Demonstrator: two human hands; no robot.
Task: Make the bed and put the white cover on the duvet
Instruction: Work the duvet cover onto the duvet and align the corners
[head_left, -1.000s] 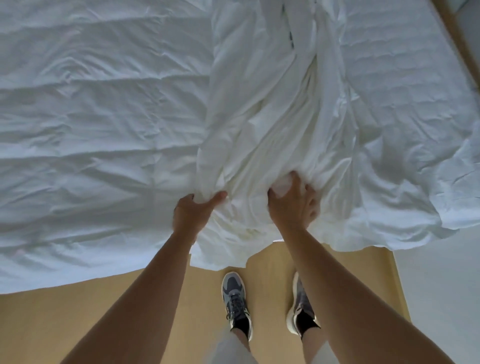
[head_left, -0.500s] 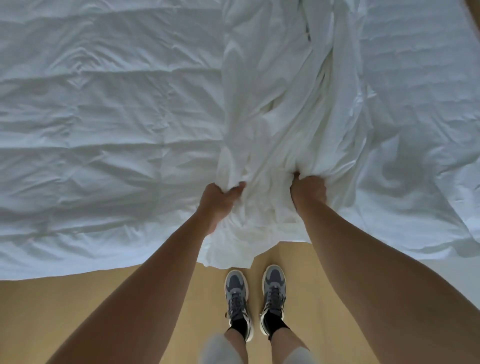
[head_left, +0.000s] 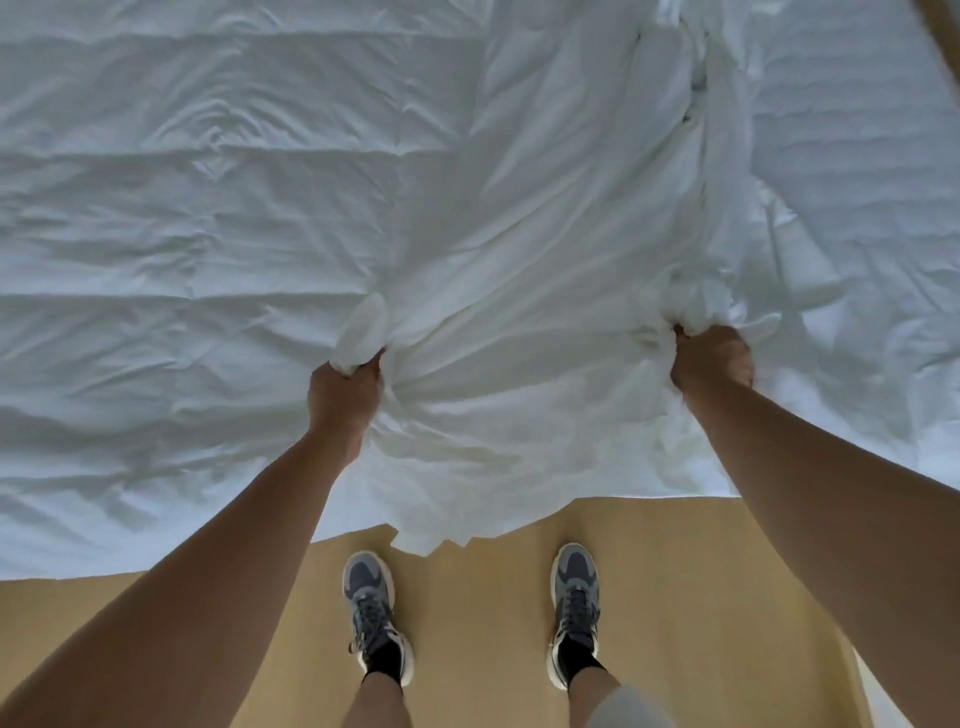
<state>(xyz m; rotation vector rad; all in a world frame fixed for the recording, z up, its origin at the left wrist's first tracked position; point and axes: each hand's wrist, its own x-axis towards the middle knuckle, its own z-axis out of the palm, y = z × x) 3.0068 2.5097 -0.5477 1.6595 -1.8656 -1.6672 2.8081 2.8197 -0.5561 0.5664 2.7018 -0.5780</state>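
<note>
Grip on the white cover (head_left: 519, 270), seen from above at the near edge of the bed (head_left: 857, 156). The left hand (head_left: 340, 395) is curled tight round a gathered wad of the cloth, and a tuft stands out just beyond the fist. The right hand (head_left: 711, 358) is likewise closed round a second wad, its fingertips lost in the folds. The two fists are well apart on the same piece of fabric, with a fan of creases running between them.

The cover's long axis runs away from the grip, straight out across the bed and leaning toward the right-hand side. Its bulk is a rumpled ridge that begins just beyond the right fist and reaches the far edge of view, so the right hand is the nearer to the unspread mass. On the near side of the grip a loose hem spills off the bed between the fists, above the shoes (head_left: 371, 608) on the tan floor (head_left: 483, 649).

The duvet (head_left: 182, 234) — judged so from its quilted channels — lies flat outboard of the left fist and passes under the cover. Spreading probably means drawing the ridge leftward over it — a lateral move across the long axis.
</note>
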